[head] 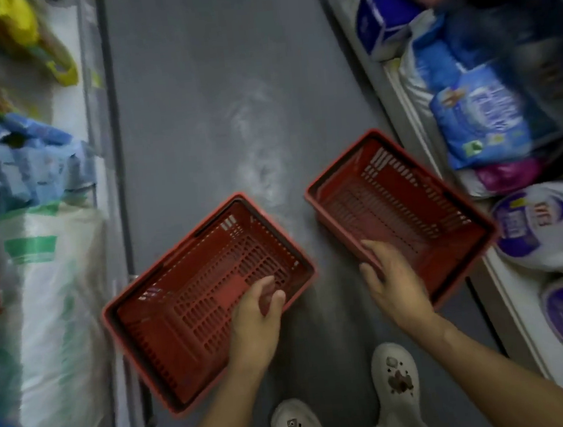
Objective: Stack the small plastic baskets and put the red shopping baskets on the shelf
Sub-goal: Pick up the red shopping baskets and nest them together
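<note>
The left hand (255, 315) grips the rim of one red shopping basket (191, 291) and the right hand (391, 278) another (407, 208), both over the aisle floor (200, 100). This looks like the carrying step; next, each needs lifting onto a shelf (508, 294).

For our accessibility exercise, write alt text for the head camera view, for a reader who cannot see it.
A person's left hand and right hand each grip the near rim of a separate empty red shopping basket, left basket and right basket, above a grey aisle floor. Packaged goods line shelves on both sides; white shoes show below.
</note>
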